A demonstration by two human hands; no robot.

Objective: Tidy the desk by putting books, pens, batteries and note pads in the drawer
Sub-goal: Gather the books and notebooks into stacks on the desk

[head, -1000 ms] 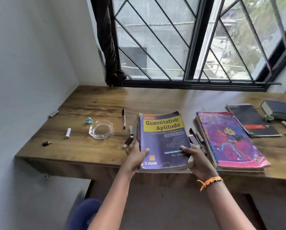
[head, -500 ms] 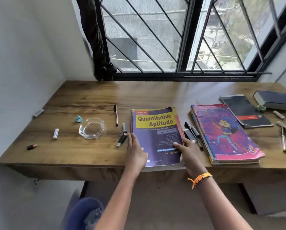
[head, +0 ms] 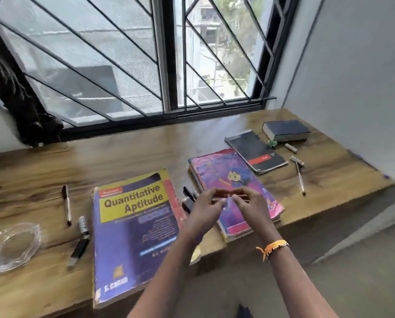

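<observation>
Above the gap between two books, at about the five o'clock part of the desk (head: 329,171), the left hand (head: 205,210) and the right hand (head: 251,203) are raised together, fingertips nearly meeting. A thin, blurred, pen-like thing seems to be pinched between them, but motion blur prevents it from being told for certain what is held, or how tightly the fingers are closed.

The purple Quantitative Aptitude book (head: 132,228) lies flat, its near end overhanging the desk edge at six o'clock. The pink notebook (head: 233,191) lies at its three o'clock side, with dark markers (head: 188,199) in the gap between the two. A black note pad (head: 256,152) is found at two o'clock from the pink notebook, and a dark thick book (head: 286,131) beyond it again. A pen (head: 300,177) and a battery (head: 290,148) lie near those. At nine o'clock from the purple book a black pen (head: 66,204), a small silver battery (head: 83,224) and a black marker (head: 78,249) are seen, with a glass dish (head: 13,244) farther out.

No drawer is in view, and nothing appears to have been put away yet, so the task is judged to be at its start: small items are being gathered. For the next move, a firm one-handed hold on the slim object would be needed, with the other hand freed for collecting the loose markers before the drawer is sought below the desk.
</observation>
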